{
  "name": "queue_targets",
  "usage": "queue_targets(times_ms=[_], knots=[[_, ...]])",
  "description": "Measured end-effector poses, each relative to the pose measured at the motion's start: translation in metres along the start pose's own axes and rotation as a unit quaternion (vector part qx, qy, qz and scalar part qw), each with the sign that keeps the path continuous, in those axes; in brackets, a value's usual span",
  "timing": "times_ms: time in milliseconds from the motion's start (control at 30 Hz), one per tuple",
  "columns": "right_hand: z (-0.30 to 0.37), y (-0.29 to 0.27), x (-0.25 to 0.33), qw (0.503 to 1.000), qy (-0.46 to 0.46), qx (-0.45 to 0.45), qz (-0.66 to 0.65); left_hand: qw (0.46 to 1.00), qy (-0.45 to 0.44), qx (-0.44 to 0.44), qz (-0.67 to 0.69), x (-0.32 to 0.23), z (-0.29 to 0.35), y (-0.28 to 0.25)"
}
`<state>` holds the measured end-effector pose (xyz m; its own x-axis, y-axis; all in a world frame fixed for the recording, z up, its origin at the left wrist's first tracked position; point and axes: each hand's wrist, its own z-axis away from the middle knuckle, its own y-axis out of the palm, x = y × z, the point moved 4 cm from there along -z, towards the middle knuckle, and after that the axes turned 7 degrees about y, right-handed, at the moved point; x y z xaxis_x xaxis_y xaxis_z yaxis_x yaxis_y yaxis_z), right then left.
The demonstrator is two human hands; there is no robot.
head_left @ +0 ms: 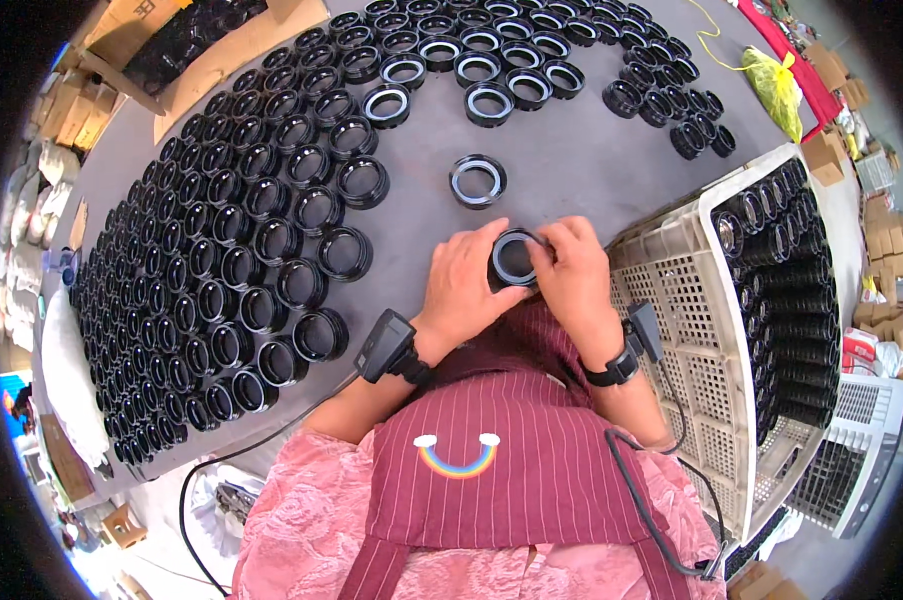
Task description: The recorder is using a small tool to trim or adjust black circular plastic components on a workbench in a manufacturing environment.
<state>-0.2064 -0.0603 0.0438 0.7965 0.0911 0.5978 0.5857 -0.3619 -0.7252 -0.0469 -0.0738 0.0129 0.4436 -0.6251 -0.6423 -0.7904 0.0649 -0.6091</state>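
Close to the table's near edge, a black ring [513,258] with a pale inner band sits between my two hands. My left hand [464,280] is closed on its left side, the thumb along the near rim. My right hand [575,272] grips the same ring from the right, thumb and fingers bent at its upper edge. Just beyond my fingers lies another black ring [479,182] with a pale grey inner band, touched by neither hand. A strapped device sits on each of my wrists, with cables running from them.
Rows of black rings [259,160] cover the left side of the grey table [412,240]. Pale-banded rings [490,103] stand farther back. At right, a tilted beige plastic crate [672,290] holds stacked black rings. A yellow plastic bag [775,88] lies far right; a cardboard box [227,62] stands far left.
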Motion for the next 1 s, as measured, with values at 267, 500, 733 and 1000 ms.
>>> queue_targets(times_ms=[267, 500, 733, 1000], knots=[[0.012, -0.037, -0.034, 0.953, 0.035, -0.138, -0.267, 0.999, 0.011, -0.004, 0.033, -0.004, 0.000, -0.005], [0.029, -0.024, -0.013, 0.916, 0.148, 0.076, -0.365, 0.998, 0.023, -0.001, 0.061, 0.005, 0.009, -0.003], [0.025, -0.008, -0.016, 0.923, 0.119, 0.103, -0.352, 0.998, 0.040, 0.021, 0.054, 0.006, 0.004, -0.001], [0.012, -0.017, 0.001, 0.974, 0.030, 0.126, -0.184, 0.997, 0.043, 0.037, 0.051, 0.000, 0.001, -0.006]])
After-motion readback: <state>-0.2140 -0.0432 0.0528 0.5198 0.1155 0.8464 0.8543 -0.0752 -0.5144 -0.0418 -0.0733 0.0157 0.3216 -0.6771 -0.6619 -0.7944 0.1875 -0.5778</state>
